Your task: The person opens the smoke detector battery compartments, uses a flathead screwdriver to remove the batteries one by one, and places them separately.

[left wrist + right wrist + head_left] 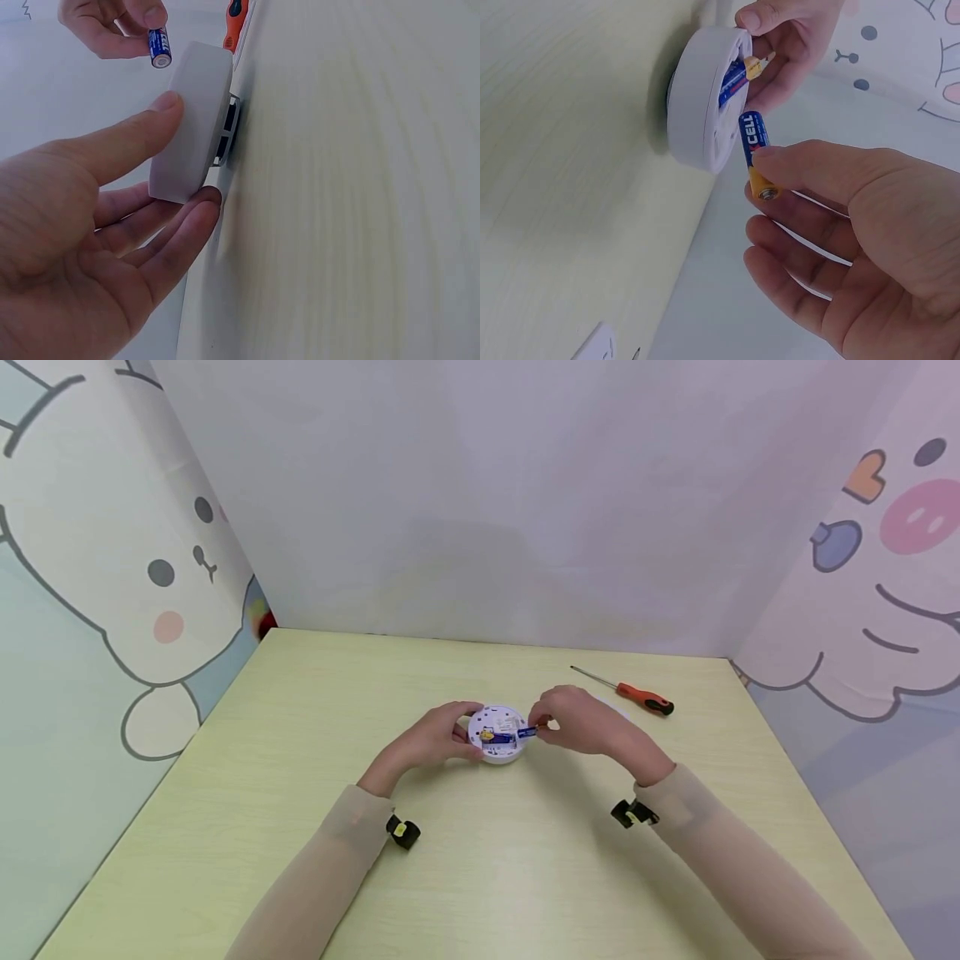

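A round white device [498,756] with a battery compartment facing up is gripped at its left side by my left hand [438,734]. In the left wrist view the thumb [142,139] presses its rim and the fingers curl round beneath. My right hand [577,720] pinches a blue and yellow battery [754,146] between thumb and fingers, just off the device's right edge. Another blue and yellow battery [735,81] sits tilted in the compartment, its yellow end sticking out. A dark slotted bracket [227,131] shows on the device's underside.
Behind my right hand lies a screwdriver [645,699] with a red and black handle on the pale wooden table [360,685]. A white piece [598,343], partly hidden by the right hand in the head view, lies nearby. Curtains with cartoon animals [161,610] enclose the table.
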